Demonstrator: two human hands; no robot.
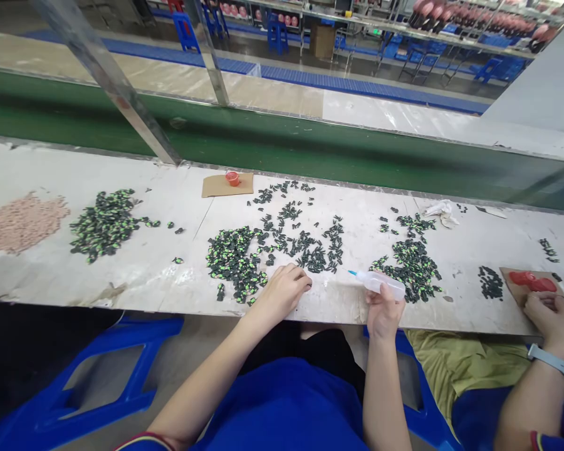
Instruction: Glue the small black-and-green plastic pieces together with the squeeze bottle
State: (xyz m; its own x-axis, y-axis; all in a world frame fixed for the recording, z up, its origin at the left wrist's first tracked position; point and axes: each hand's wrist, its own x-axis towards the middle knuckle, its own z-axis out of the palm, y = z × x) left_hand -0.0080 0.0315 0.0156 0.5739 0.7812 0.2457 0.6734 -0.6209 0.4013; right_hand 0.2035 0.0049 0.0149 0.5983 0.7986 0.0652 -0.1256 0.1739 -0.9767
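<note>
My right hand (385, 311) is wrapped round a translucent squeeze bottle (380, 283). The bottle lies nearly level, its thin blue tip pointing left towards my other hand. At the table's near edge, my left hand (286, 289) has its fingers curled in and pressed together; a small dark spot shows at the fingertips, too small to name. Just left of that hand is a pile of small black pieces with green marks (232, 260). Beyond it lie loose small black parts (313, 254) in clusters. Another pile of black and green pieces (416, 266) sits behind the bottle.
A red cup (232, 179) stands on cardboard (211, 186) at the back. To the left are a black-green heap (104, 225) and pinkish pieces (26, 222). A co-worker's hand (552, 319) works at the right, near red containers (531, 281). A metal post (136, 113) rises behind.
</note>
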